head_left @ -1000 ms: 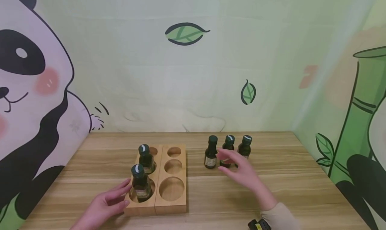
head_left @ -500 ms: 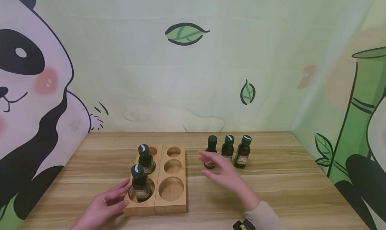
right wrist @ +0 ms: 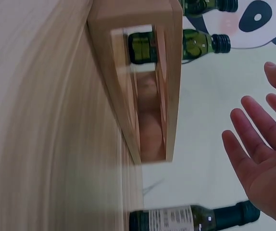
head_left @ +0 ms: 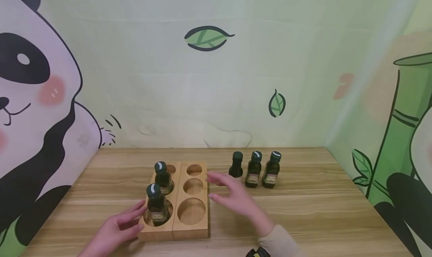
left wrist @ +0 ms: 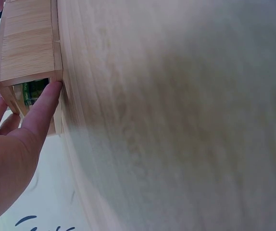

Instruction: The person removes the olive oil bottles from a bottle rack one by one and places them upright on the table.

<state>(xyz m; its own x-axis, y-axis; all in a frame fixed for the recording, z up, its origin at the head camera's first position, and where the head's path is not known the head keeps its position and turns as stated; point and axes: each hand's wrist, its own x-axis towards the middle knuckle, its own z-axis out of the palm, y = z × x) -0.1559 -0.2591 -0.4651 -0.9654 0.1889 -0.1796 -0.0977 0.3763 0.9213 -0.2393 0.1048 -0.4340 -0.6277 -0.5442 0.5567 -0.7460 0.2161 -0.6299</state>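
A wooden holder point(head_left: 194, 230) with six round holes lies on the table; two dark green bottles stand in its left column, one in the front hole point(head_left: 156, 205) and one in the middle hole point(head_left: 163, 177). My left hand point(head_left: 129, 219) rests with straight fingers against the holder's front left side; in the left wrist view a fingertip point(left wrist: 49, 96) touches the holder point(left wrist: 27, 43). My right hand point(head_left: 224, 189) hovers open and empty just right of the holder point(right wrist: 171, 72). Three more bottles point(head_left: 254, 170) stand in a row behind it.
The wooden table point(head_left: 320, 212) meets a wall printed with pandas and bamboo at the back and on both sides. In the right wrist view one standing bottle point(right wrist: 186, 220) shows beside my open palm point(right wrist: 263, 163). A dark wrist device point(head_left: 256, 253) sits on my right sleeve.
My right hand has moved left, from in front of the three standing bottles to beside the holder, still empty. The left hand and all bottles have stayed put.
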